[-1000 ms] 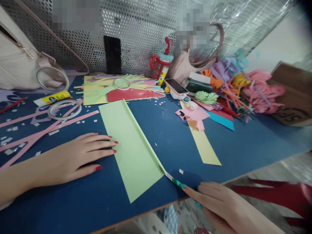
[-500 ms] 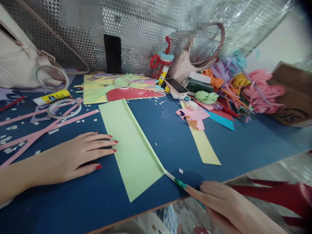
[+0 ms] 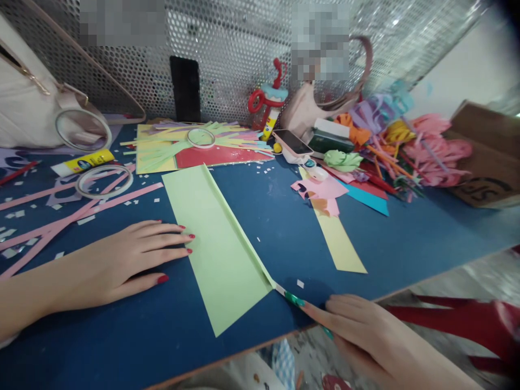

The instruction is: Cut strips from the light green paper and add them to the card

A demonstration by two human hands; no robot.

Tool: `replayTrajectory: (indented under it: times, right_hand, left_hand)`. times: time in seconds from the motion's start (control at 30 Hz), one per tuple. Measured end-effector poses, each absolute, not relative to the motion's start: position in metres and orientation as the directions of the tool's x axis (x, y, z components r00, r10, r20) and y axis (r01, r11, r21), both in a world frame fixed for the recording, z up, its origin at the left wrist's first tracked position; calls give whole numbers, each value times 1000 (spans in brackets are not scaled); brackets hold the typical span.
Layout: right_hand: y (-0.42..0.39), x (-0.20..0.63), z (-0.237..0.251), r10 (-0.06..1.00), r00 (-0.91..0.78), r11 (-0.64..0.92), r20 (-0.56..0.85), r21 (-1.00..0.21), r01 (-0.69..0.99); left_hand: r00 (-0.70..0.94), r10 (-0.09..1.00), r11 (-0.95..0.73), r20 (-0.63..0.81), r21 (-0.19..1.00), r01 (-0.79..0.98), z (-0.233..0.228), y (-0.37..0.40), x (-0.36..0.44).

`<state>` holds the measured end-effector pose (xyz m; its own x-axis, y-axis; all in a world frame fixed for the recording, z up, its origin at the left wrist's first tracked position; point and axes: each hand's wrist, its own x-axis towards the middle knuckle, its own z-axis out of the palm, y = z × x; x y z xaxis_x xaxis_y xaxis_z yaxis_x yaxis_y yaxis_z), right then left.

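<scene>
Currently I note the blue table [image 3: 365, 238] bearing a folded green paper sheet [image 3: 215, 244]: light, limp, easily creased. My left hand [image 3: 117, 260] lies flat, fingers spread, beside its edge; my right hand [image 3: 365, 336] pins the near corner with one fingertip.

A long rectangular sheet of pale green paper [image 3: 217, 246] lies flat on the blue tabletop [image 3: 280, 216], running diagonally, its right long edge folded over into a narrow raised flap
</scene>
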<state>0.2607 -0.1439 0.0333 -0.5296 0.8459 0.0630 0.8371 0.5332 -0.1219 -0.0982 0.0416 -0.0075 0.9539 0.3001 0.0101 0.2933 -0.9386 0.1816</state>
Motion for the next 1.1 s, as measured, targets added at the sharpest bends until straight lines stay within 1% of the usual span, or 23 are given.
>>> replayTrajectory:
  times: [0.13, 0.23, 0.47, 0.67, 0.77, 0.93, 1.0, 1.1]
  right_hand:
    - [-142, 262, 32, 848, -529, 529, 37, -131, 839]
    - [-139, 262, 32, 851, -524, 522, 29, -140, 841]
    - [-136, 263, 32, 857, -516, 508, 3, -170, 844]
    - [-140, 271, 30, 863, -505, 493, -18, -188, 849]
    - [-142, 275, 30, 871, -491, 479, -21, -189, 857]
    - [-143, 277, 31, 875, -483, 470, -23, -194, 861]
    - [-141, 276, 31, 876, -482, 469, -21, -202, 860]
    - [-138, 275, 31, 870, -493, 478, -15, -219, 850]
  left_hand:
    - [960, 279, -951, 15, 144, 274, -6, 41, -98]
    - [959, 285, -950, 4, 133, 282, -6, 41, -98]
    - [955, 296, -944, 8, 154, 291, -7, 40, -99]
    - [946, 319, -938, -50, 127, 323, -6, 40, -99]
    - [955, 296, -944, -26, 146, 297, -8, 41, -100]
    - [949, 313, -934, -25, 174, 312, -11, 41, -100]
    - [953, 302, -936, -14, 184, 299, -11, 41, -100]
    - [956, 293, -944, -12, 158, 291, -12, 42, -101]
